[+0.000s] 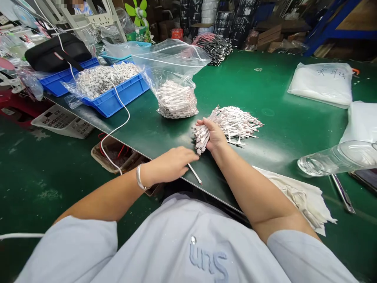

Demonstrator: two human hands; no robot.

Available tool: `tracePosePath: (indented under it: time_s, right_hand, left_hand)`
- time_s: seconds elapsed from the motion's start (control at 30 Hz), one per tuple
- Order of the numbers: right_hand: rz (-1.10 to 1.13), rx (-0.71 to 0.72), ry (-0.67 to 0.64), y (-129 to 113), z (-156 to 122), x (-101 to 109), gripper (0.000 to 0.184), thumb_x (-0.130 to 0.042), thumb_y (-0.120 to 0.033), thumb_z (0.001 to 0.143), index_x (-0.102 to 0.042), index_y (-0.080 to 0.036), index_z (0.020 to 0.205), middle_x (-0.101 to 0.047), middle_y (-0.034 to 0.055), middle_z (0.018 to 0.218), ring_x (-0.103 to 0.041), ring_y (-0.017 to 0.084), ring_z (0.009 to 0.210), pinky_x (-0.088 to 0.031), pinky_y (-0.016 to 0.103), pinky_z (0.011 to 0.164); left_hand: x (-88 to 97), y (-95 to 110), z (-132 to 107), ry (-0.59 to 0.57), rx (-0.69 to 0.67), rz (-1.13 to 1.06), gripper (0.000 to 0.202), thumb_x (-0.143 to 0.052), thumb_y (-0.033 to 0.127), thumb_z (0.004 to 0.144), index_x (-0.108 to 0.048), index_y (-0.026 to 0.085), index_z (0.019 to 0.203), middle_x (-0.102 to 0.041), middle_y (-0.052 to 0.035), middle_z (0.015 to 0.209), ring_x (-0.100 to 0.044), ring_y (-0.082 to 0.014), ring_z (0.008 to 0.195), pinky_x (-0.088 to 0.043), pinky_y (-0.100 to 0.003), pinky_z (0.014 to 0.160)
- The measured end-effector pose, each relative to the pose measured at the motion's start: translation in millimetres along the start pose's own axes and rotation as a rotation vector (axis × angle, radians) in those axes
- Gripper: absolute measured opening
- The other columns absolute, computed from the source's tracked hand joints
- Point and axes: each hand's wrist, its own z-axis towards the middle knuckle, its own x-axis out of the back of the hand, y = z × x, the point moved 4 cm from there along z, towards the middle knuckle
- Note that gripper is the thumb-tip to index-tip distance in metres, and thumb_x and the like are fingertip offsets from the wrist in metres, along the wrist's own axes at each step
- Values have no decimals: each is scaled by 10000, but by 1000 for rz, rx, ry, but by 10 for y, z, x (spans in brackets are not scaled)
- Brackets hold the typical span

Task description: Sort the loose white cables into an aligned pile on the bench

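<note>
**A:** Live at the bench: bundle of flat white cables (235, 124) lying fanned out on the green workbench (265, 90), R hand (213, 135) shut tight round a clump at its near end.

**B:** What could go wrong?

**A:** Grip slackens, clump slips, strands tangle back into the pile. Also that loose white cable (194, 174) under the L hand (169, 165), tip right at the bench edge (132, 146). One nudge and it's off.

**B:** L hand holding it?

**A:** Fingers out, half-curled. Can't tell if it's pinched.

**B:** Room?

**A:** Tight near side, edge just under the wrists. Open green right of the pile, up to the clear bottle (338, 158). Zip bag of cables (176, 100) close behind, blue crate (114, 98) beyond. Careless reach could snag the bag.
</note>
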Motion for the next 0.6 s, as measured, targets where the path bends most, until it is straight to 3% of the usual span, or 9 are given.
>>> tracePosePath:
  time_s: [0.07, 0.17, 0.23, 0.33, 0.4, 0.53, 0.6]
  right_hand:
    - [1, 0, 8, 0, -2, 10, 123, -721, -242, 737, -657, -173, 658, -683, 10, 606, -614, 128, 540, -534, 251, 530]
    - [-3, -7, 10, 7, -1, 27, 136, -739, -259, 723, -660, -169, 658, -685, 14, 614, -617, 135, 543, -532, 262, 535]
    - [-4, -14, 9, 15, -9, 32, 141, -746, -266, 715, -665, -162, 662, -682, 15, 615, -610, 130, 536, -522, 257, 528]
    - [-12, -32, -28, 50, -54, -6, 155, -763, -286, 695, -675, -158, 691, -681, 10, 623, -592, 118, 521, -501, 245, 500]
    - [-45, -40, -91, 91, -105, -61, 214, -796, -325, 657, -677, -160, 724, -678, 5, 626, -588, 122, 514, -496, 255, 491]
    - [-132, 31, -137, 137, -181, -113, 318, -864, -289, 518, -662, -167, 732, -657, -16, 602, -596, 136, 522, -500, 272, 514]
    - [-153, 86, -103, 122, -197, -104, 305, -864, -246, 482, -647, -167, 682, -645, -25, 582, -595, 135, 533, -500, 268, 530]
  left_hand:
    - [-78, 25, -154, -128, 24, 159, 277, -446, 106, 859, -635, 161, 1054, -644, -111, 1060, -566, -225, 987, -466, -360, 858]
    - [-138, -93, -205, -102, 97, 144, 208, -421, 116, 860, -625, 153, 846, -625, -82, 852, -553, -195, 826, -458, -327, 772]
    - [-100, -270, -144, 83, 231, -75, 152, -459, 166, 845, -602, 162, 794, -620, -51, 791, -554, -171, 771, -456, -301, 740]
    - [-4, -575, 12, 482, 516, -438, 172, -492, 291, 851, -598, 160, 816, -621, -23, 748, -554, -141, 688, -454, -263, 659]
    - [30, -651, 180, 613, 563, -514, 211, -496, 324, 854, -623, 156, 849, -627, -20, 742, -557, -138, 674, -453, -260, 643]
    - [51, -518, 484, 460, 434, -250, 236, -469, 231, 860, -688, 156, 816, -664, -70, 840, -608, -199, 852, -475, -348, 837]
    - [78, -447, 492, 412, 413, -133, 258, -473, 257, 879, -707, 167, 937, -662, -112, 1035, -582, -251, 1059, -419, -425, 986]
